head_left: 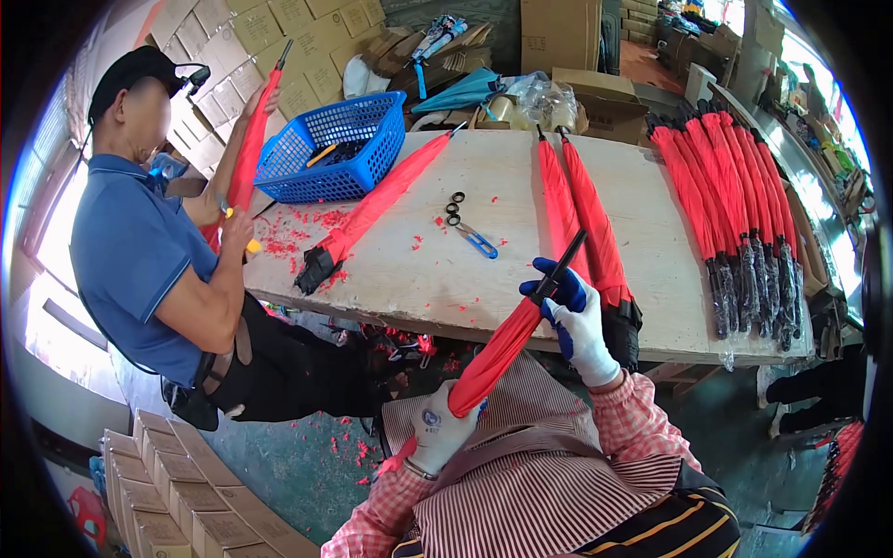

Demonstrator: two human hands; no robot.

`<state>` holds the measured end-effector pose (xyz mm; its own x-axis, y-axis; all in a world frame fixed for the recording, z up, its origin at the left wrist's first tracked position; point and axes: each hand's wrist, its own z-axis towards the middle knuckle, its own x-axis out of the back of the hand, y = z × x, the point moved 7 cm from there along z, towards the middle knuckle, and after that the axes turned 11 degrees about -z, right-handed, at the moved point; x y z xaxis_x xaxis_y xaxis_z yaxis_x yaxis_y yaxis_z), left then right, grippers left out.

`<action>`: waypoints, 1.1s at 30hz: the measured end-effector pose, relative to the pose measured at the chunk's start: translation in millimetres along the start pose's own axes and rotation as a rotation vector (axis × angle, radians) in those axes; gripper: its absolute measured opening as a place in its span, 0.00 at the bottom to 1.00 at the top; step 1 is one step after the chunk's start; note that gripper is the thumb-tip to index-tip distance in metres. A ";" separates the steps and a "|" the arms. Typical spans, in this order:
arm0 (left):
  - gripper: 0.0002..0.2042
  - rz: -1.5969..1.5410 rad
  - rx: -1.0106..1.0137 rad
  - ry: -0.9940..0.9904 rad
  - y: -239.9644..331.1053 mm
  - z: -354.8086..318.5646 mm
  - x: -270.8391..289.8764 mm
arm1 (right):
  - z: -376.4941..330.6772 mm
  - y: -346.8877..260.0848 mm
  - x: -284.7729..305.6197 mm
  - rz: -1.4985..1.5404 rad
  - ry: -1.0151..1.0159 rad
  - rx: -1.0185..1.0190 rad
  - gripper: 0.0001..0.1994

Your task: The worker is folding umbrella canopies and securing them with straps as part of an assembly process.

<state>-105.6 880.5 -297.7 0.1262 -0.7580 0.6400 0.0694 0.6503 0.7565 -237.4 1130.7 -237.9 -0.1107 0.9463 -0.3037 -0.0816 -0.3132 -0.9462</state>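
Note:
A folded red umbrella (502,349) slants across my lap, its black end pointing up and away from me. My left hand (445,430), in a white glove, is wrapped round its lower part. Near the black end, my right hand (579,327), gloved in white with blue fingertips, closes on the umbrella, the thumb side partly hidden. Just beyond it, two more folded red umbrellas (595,219) lie side by side on the pale table (372,270). Blue-handled thread snips (480,244) and several black rings (454,209) lie left of them.
At the left, a co-worker (163,251) holds another red umbrella (251,153) and a yellow-handled tool. A blue basket (339,177) stands nearby, beside a folded umbrella (381,200) and red scraps (288,237). Bundled red umbrellas (716,177) lie right. Cartons (177,493) are stacked lower left.

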 end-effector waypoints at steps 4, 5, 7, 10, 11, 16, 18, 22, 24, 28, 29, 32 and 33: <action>0.22 -0.047 0.017 -0.050 -2.4 1.3 -0.3 | -2.5 -0.8 0.4 0.009 -0.030 0.007 0.31; 0.22 -0.022 0.011 -0.065 -1.1 0.8 -0.4 | -3.1 0.9 2.0 -0.033 -0.045 0.006 0.31; 0.23 0.004 0.004 -0.075 -0.5 2.7 0.5 | -1.7 3.8 2.6 -0.075 -0.063 0.008 0.30; 0.25 -0.143 0.009 -0.179 -2.7 13.3 -1.5 | 5.8 8.9 6.0 0.023 0.004 -0.016 0.36; 0.25 -0.146 0.004 -0.173 3.5 22.3 6.6 | 8.6 10.0 5.3 0.019 0.000 -0.009 0.36; 0.24 -0.845 0.261 -0.447 55.4 121.5 41.6 | -16.1 33.0 -57.6 0.104 -0.416 -0.148 0.55; 0.27 -1.047 0.328 -0.405 95.2 178.0 38.5 | -36.2 40.6 -105.0 -0.037 -0.544 -0.112 0.58; 0.32 -0.869 -0.280 -0.085 94.9 269.5 49.6 | -9.1 75.6 -57.9 -0.232 0.069 -0.107 0.55; 0.34 -0.182 -0.498 0.198 79.1 299.5 72.4 | 14.1 21.2 -3.7 -0.081 0.309 -0.180 0.49; 0.39 0.300 -0.373 0.200 -26.2 322.4 83.4 | 97.7 -60.1 148.4 -0.147 0.284 -0.071 0.36; 0.40 0.376 -0.244 0.156 -50.2 333.0 78.6 | 116.6 -72.2 173.5 -0.139 0.190 -0.130 0.36; 0.43 0.530 -0.283 0.203 -71.1 373.8 55.3 | 178.3 -41.6 282.5 -0.789 0.284 0.088 0.32; 0.45 0.625 -0.286 0.233 -85.6 382.5 53.5 | 193.7 -7.9 306.8 -0.787 0.272 0.079 0.32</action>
<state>-483.3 764.7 -276.7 0.4321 -0.2303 0.8719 0.1676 0.9705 0.1733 -462.6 1408.0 -301.9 0.2496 0.8742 0.4165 -0.1052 0.4520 -0.8858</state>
